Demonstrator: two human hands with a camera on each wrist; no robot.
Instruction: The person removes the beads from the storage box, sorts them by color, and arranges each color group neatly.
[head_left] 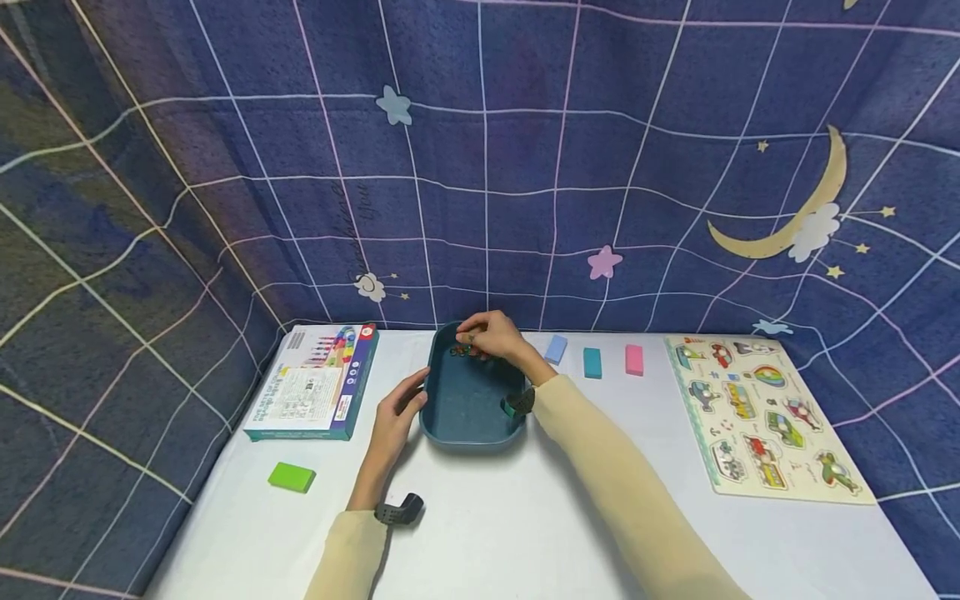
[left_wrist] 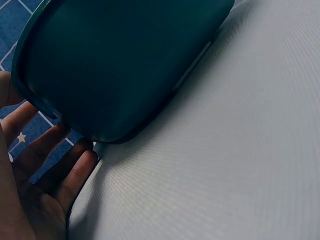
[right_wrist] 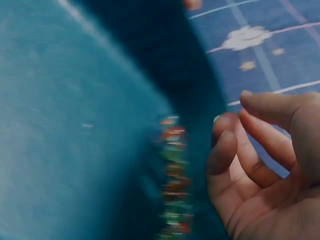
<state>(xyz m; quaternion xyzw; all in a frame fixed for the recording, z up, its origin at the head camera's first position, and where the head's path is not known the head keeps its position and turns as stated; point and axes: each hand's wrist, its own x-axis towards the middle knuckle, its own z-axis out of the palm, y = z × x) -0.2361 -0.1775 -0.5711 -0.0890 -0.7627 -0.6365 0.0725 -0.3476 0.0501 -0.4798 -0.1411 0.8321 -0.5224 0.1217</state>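
A dark teal rounded plastic bin [head_left: 480, 446] stands on the white table. My left hand [head_left: 393, 412] rests its spread fingertips against the bin's left side; in the left wrist view its fingers [left_wrist: 47, 137] meet the wall near the rim. My right hand [head_left: 491, 336] reaches into the far end, thumb and fingertips drawn together. Just below it lies a strand of small colourful beads [right_wrist: 175, 185], orange, red and green, blurred in the right wrist view. There the fingertips [right_wrist: 225, 142] are beside the strand; I cannot tell whether they pinch anything.
Blue [head_left: 556, 349], teal [head_left: 592, 363] and pink [head_left: 634, 360] blocks lie right of the bin. A wooden picture puzzle board [head_left: 765, 417] is at far right. On the left are a flat printed box [head_left: 307, 383] and a green block [head_left: 292, 477]. A patterned curtain [head_left: 480, 208] hangs behind.
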